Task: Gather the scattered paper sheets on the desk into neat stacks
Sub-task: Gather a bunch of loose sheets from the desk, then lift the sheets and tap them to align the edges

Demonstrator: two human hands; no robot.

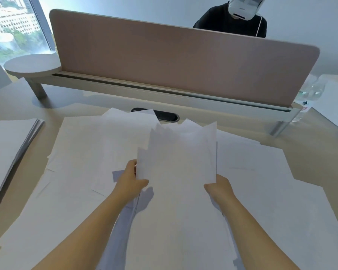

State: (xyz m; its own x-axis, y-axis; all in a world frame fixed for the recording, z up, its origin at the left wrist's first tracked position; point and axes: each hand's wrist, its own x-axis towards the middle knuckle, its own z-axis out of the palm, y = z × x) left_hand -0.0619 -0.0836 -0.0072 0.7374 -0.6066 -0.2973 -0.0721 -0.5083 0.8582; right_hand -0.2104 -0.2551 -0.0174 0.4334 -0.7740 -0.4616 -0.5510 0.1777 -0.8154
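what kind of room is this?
Likely a shared office: a desk with a pink privacy divider, an oval cable grommet, and a high window overlooking city buildings.

A single head-worn wide-angle camera looks forward and steeply down, close over the desk [12, 106]. Both forearms enter from 6 o'clock, the left hand [130, 181] and right hand [220, 187] near frame centre. The pink divider panel [174, 63] crosses at 12 o'clock, the window [12, 26] at 10 o'clock. Straight edges bow toward the frame's borders.
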